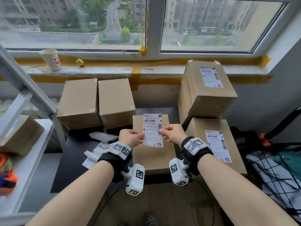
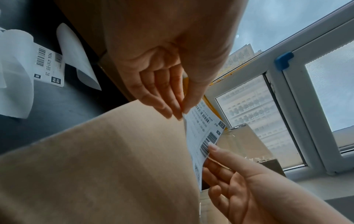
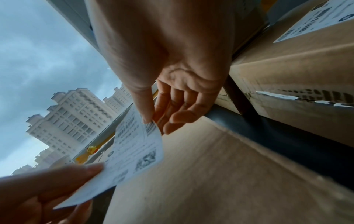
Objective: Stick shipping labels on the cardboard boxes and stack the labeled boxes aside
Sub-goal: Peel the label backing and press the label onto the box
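A white shipping label (image 1: 152, 130) (image 2: 203, 133) (image 3: 137, 145) hangs a little above a plain cardboard box (image 1: 153, 154) (image 2: 95, 166) (image 3: 220, 174) in front of me. My left hand (image 1: 131, 137) (image 2: 172, 97) pinches the label's left edge between thumb and fingers. My right hand (image 1: 173, 132) (image 3: 172, 106) pinches its right edge by the barcode. The label faces up and looks clear of the box top. Two plain boxes (image 1: 96, 101) stand behind on the left. Two labeled boxes (image 1: 210, 88) (image 1: 218, 144) are stacked on the right.
Loose labels and backing paper (image 1: 97, 147) (image 2: 28, 63) lie on the dark table (image 1: 73, 160) to the left. A white shelf (image 1: 24, 160) holds another box at far left. A paper cup (image 1: 51, 59) and a yellow toy (image 1: 80, 62) stand on the windowsill.
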Motion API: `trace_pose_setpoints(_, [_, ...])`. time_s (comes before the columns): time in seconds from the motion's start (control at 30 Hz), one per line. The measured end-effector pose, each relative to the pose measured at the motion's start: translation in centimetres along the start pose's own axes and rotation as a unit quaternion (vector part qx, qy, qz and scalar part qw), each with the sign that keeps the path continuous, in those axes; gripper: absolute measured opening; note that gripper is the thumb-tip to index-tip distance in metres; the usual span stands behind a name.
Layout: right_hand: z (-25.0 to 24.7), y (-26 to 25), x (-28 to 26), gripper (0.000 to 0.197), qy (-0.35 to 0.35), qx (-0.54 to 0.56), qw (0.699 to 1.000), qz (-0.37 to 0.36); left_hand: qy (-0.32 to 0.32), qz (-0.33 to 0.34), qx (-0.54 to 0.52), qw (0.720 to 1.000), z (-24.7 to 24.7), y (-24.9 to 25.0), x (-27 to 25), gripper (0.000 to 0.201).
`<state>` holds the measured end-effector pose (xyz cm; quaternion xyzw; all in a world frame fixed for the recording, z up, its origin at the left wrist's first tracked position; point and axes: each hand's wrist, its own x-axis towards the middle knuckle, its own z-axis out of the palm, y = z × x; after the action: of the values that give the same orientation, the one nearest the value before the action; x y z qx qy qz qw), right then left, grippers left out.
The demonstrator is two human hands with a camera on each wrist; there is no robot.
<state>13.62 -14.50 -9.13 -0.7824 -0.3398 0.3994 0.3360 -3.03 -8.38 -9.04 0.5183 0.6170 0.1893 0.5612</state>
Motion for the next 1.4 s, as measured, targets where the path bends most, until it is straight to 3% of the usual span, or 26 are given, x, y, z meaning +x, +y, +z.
trace_pose_setpoints(0.13, [0.3,0.7,0.9,0.015,0.003,-0.058,0.998,-0.01,0.029,-0.005,0.023,0.999,0.2,-0.7,0.0,0.025])
trace_pose_setpoints(0.23, [0.3,1.0,1.0,0.017,-0.001,-0.083,0.996,-0.007,0.03,0.0,0.041,0.999,0.3,-0.8,-0.3,0.01])
trace_pose_setpoints(0.37, [0.6,1.5,0.8,0.019,-0.002,-0.128,0.992,-0.018,0.042,0.01,0.075,0.996,0.4,-1.4,-0.8,0.021])
trace_pose_setpoints(0.63, [1.1,1.7,1.0,0.017,0.007,-0.15,0.988,-0.018,0.049,0.021,0.093,0.994,0.8,-1.9,-0.9,0.007])
trace_pose_setpoints(1.4, [1.5,1.0,0.9,0.019,0.008,-0.209,0.978,-0.013,0.061,-0.006,0.135,0.989,1.3,-2.4,-0.7,0.028])
